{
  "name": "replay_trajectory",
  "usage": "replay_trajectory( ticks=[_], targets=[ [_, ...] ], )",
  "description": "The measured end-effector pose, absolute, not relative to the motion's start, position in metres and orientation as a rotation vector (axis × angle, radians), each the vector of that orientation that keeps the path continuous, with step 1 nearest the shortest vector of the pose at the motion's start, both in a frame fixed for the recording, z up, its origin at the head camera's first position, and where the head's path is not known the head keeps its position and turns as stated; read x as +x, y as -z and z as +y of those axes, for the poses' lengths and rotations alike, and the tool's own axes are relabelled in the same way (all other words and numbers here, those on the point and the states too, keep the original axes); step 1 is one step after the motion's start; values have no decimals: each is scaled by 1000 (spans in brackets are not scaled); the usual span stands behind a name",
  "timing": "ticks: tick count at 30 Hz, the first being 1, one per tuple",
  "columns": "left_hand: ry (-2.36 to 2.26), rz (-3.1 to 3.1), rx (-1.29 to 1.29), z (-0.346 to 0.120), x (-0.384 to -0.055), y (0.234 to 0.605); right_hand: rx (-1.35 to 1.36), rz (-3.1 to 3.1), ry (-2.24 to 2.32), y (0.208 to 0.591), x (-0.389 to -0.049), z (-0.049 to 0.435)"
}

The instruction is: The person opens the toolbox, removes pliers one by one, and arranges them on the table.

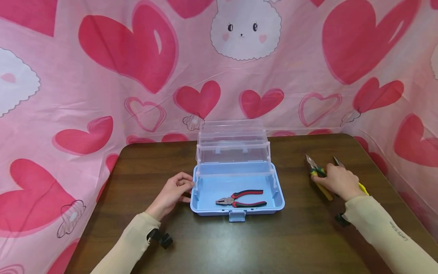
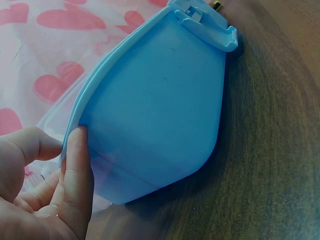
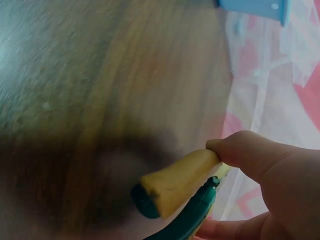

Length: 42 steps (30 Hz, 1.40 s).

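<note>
A light-blue toolbox [image 1: 209, 211] stands open mid-table. Inside it lie combination pliers [image 1: 227, 201] with red-and-black handles, jaws pointing left. At the box's left side, my left hand [image 1: 172, 193] pinches the rim; the left wrist view shows its fingertips at the edge of the blue wall [image 2: 155, 100]. Over on the right, my right hand [image 1: 340, 182] grips pliers with yellow-and-green handles [image 3: 182, 180], their metal nose pointing away from me. Beneath and beside that hand is another pair of pliers with a yellow handle [image 1: 363, 188], partly hidden by the hand.
The toolbox's clear lid and folding trays [image 1: 232, 146] stand raised behind it. A latch [image 1: 237, 216] juts from its front. The dark wooden table [image 1: 219, 247] ends at a pink heart-patterned cloth [image 1: 291, 76] behind and at both sides.
</note>
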<state>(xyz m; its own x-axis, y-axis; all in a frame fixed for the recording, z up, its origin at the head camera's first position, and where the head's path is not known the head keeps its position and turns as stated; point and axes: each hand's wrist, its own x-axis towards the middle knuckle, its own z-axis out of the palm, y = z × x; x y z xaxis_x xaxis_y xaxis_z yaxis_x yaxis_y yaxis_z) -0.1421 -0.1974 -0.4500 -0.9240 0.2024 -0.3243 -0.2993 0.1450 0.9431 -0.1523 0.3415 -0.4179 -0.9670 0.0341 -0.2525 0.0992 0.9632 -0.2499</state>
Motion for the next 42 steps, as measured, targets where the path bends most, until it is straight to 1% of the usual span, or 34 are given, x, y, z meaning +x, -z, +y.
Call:
replay_trajectory(
  ticks=[7,22,42],
  targets=[
    [-1836,2051,-96,-197,-142,450,171,2835,361,425,-156,350],
    [-1841,2047,-75,-197,-141,451,217,2801,348,431,-161,355],
    [-1837,2058,-90,-196,-142,451,223,2836,343,433,-152,358]
  ],
)
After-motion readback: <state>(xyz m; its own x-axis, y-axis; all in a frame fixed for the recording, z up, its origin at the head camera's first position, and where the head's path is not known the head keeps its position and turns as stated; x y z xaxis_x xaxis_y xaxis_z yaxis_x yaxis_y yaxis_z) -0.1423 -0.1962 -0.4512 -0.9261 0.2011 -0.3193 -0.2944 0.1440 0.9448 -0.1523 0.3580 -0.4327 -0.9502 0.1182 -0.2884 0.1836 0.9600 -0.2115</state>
